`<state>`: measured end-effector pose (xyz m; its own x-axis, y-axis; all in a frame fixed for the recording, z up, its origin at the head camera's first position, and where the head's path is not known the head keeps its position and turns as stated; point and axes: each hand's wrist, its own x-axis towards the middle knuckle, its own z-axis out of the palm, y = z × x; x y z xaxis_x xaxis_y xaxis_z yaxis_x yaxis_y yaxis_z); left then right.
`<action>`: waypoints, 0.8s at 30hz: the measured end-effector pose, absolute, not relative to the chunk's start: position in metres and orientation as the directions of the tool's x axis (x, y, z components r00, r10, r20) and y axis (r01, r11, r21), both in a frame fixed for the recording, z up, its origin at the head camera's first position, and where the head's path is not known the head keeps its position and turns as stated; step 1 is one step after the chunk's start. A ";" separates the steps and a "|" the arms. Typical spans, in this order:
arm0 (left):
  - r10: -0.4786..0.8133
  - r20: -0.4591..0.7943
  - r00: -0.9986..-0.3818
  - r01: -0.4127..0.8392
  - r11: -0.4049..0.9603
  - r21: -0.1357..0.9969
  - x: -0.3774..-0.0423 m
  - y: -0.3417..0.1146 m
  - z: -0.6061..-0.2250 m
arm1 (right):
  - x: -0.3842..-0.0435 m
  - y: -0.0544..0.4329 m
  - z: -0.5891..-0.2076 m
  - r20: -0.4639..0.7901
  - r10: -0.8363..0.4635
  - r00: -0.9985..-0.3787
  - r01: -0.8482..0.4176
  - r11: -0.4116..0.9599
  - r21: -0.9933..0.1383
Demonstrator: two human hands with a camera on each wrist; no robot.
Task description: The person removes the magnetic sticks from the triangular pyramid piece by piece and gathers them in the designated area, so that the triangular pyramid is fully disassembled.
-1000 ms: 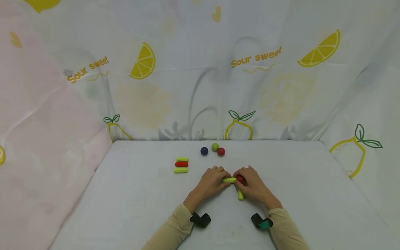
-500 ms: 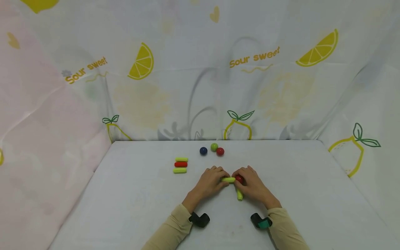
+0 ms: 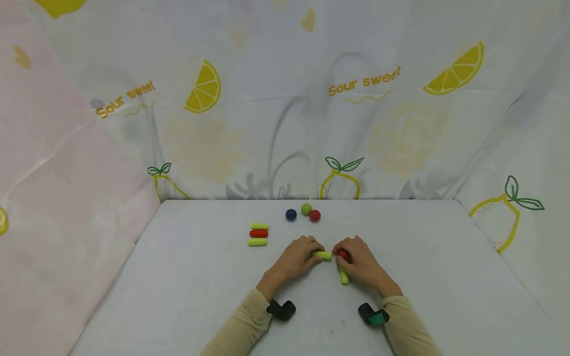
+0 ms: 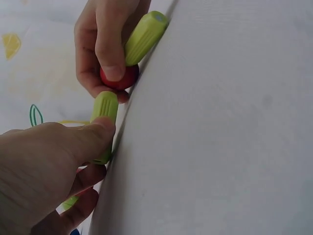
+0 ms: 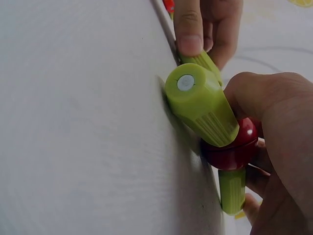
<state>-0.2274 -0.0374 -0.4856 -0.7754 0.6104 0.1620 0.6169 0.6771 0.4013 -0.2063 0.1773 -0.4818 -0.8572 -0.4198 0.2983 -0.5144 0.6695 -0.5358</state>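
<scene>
My left hand [image 3: 297,258] pinches a light green ridged rod [image 4: 104,105] between thumb and fingers. My right hand [image 3: 362,263] grips a shiny red ball [image 5: 234,147]. From that ball a second green rod [image 5: 203,105] points back toward the body, with a pale round disc in its end face. Another green rod [image 5: 232,191] meets the ball's far side in the right wrist view; in the head view the hand hides it. In the head view a small gap separates the left hand's rod from the red ball, both low over the white table [image 3: 178,296].
Left of centre, two green rods [image 3: 258,242] and a red rod [image 3: 259,233] lie in parallel. Behind the hands sit a dark blue ball [image 3: 291,214], a green ball [image 3: 306,209] and another red ball [image 3: 314,215]. A printed cloth [image 3: 267,123] hangs behind the table.
My left hand has shifted a little left with its green rod, whose end was at the red ball and now stands apart from it. My right hand stays nearly in place.
</scene>
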 end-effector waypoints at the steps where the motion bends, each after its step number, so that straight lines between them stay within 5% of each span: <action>1: 0.610 0.157 -0.777 0.612 0.675 0.412 -0.228 -0.039 -0.485 | -0.206 0.178 -0.482 0.302 -0.417 -0.857 -0.514 0.668 -0.538; 24: 0.551 0.165 -0.818 0.558 0.692 0.457 -0.227 -0.078 -0.479 | -0.207 0.178 -0.480 0.284 -0.425 -0.860 -0.509 0.656 -0.558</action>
